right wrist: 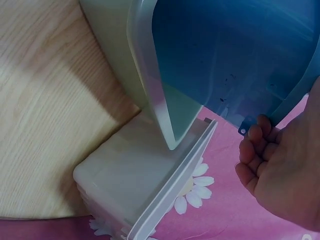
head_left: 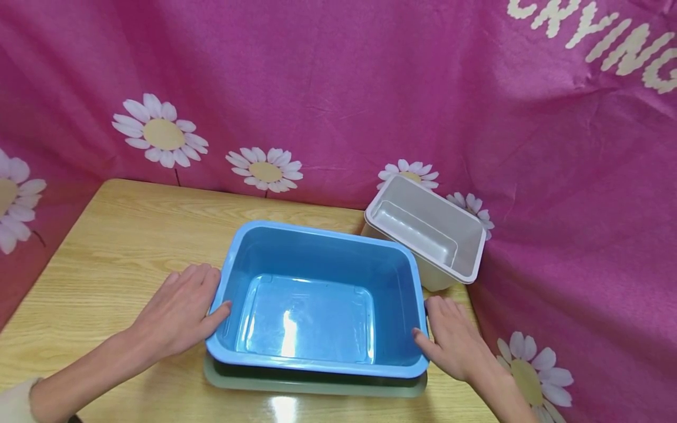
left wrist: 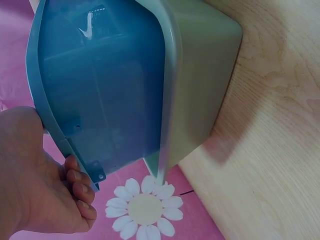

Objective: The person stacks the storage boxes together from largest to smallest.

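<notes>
A blue plastic bin [head_left: 317, 368] sits partly inside a pale green bin [head_left: 317, 385], its rim standing above the green one. My left hand [head_left: 182, 308] grips the blue rim at the left side, thumb over the edge and fingers curled beneath it, as the left wrist view shows. On the opposite side my right hand [head_left: 455, 338] holds the rim in the same way, with its fingers [right wrist: 255, 145] curled under the lip. Both wrist views show the blue wall [left wrist: 105, 90] going down into the green bin. Inside, the blue bin is bare.
A light grey bin [head_left: 444, 273] stands tilted behind the blue bin's right corner, close to the green bin's rim. Wood-grain table [head_left: 121, 247] lies beneath everything. Pink cloth [head_left: 317, 88] with daisies hangs along the back and sides.
</notes>
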The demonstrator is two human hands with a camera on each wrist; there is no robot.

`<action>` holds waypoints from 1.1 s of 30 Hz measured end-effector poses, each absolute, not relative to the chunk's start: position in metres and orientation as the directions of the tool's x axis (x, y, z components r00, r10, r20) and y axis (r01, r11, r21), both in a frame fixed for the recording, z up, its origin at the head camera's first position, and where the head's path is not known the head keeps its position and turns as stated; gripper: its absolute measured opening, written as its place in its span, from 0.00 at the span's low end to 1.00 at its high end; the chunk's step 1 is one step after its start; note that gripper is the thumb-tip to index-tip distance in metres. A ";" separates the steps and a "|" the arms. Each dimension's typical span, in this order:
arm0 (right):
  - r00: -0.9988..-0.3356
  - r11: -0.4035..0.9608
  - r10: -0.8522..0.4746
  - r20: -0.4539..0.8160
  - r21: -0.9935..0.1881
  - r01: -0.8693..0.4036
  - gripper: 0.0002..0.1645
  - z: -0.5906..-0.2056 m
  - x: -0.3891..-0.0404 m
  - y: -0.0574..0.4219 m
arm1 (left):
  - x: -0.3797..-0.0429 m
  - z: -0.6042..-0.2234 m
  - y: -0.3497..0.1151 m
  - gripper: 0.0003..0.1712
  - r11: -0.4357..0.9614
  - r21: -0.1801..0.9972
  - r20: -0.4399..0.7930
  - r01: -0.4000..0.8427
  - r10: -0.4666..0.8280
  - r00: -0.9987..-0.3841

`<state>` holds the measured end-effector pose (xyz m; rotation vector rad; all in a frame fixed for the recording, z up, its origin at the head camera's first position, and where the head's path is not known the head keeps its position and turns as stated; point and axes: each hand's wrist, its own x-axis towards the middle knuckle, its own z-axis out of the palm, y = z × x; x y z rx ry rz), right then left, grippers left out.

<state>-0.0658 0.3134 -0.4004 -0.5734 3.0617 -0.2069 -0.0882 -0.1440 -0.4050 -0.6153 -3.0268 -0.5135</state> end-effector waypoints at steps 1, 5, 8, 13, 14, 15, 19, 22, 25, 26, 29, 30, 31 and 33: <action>-0.933 0.925 -0.360 0.001 -0.134 -0.357 0.22 -0.401 -0.066 0.313 | -0.088 -0.406 -0.144 0.26 0.868 0.317 0.075 0.381 0.378 -0.923; -0.934 0.925 -0.358 -0.006 -0.138 -0.354 0.22 -0.402 -0.066 0.313 | -0.088 -0.408 -0.144 0.26 0.867 0.321 0.079 0.382 0.377 -0.923; -0.933 0.925 -0.359 -0.002 -0.136 -0.356 0.21 -0.403 -0.066 0.314 | -0.089 -0.409 -0.143 0.27 0.867 0.322 0.080 0.381 0.376 -0.923; -0.935 0.927 -0.354 0.000 -0.135 -0.350 0.22 -0.405 -0.066 0.315 | -0.089 -0.410 -0.142 0.26 0.865 0.327 0.082 0.382 0.377 -0.923; -0.937 0.928 -0.351 -0.002 -0.135 -0.347 0.23 -0.406 -0.066 0.315 | -0.089 -0.410 -0.142 0.25 0.864 0.327 0.082 0.383 0.378 -0.922; -0.937 0.929 -0.348 -0.004 -0.134 -0.344 0.23 -0.406 -0.066 0.315 | -0.089 -0.410 -0.142 0.25 0.863 0.328 0.083 0.385 0.380 -0.921; -0.941 0.932 -0.339 -0.011 -0.137 -0.335 0.24 -0.408 -0.066 0.315 | -0.089 -0.411 -0.142 0.24 0.860 0.327 0.087 0.391 0.384 -0.919; -0.940 0.932 -0.340 -0.011 -0.139 -0.335 0.23 -0.409 -0.066 0.314 | -0.089 -0.413 -0.142 0.24 0.861 0.325 0.091 0.392 0.384 -0.919; -0.941 0.933 -0.338 -0.016 -0.138 -0.333 0.24 -0.410 -0.067 0.314 | -0.090 -0.415 -0.142 0.24 0.862 0.322 0.092 0.391 0.383 -0.919; -0.942 0.934 -0.336 -0.020 -0.136 -0.330 0.24 -0.410 -0.067 0.314 | -0.090 -0.415 -0.142 0.24 0.862 0.322 0.092 0.392 0.383 -0.919; -0.943 0.937 -0.331 -0.031 -0.131 -0.325 0.24 -0.411 -0.067 0.314 | -0.090 -0.417 -0.142 0.23 0.861 0.323 0.091 0.393 0.385 -0.918; -0.943 0.937 -0.331 -0.032 -0.130 -0.325 0.24 -0.412 -0.067 0.314 | -0.090 -0.418 -0.142 0.23 0.860 0.325 0.091 0.394 0.386 -0.918; -0.942 0.936 -0.333 -0.032 -0.129 -0.326 0.24 -0.412 -0.067 0.314 | -0.090 -0.419 -0.141 0.23 0.859 0.326 0.090 0.394 0.387 -0.918; -0.941 0.936 -0.336 -0.032 -0.128 -0.329 0.23 -0.413 -0.067 0.315 | -0.090 -0.420 -0.141 0.22 0.858 0.328 0.088 0.395 0.388 -0.917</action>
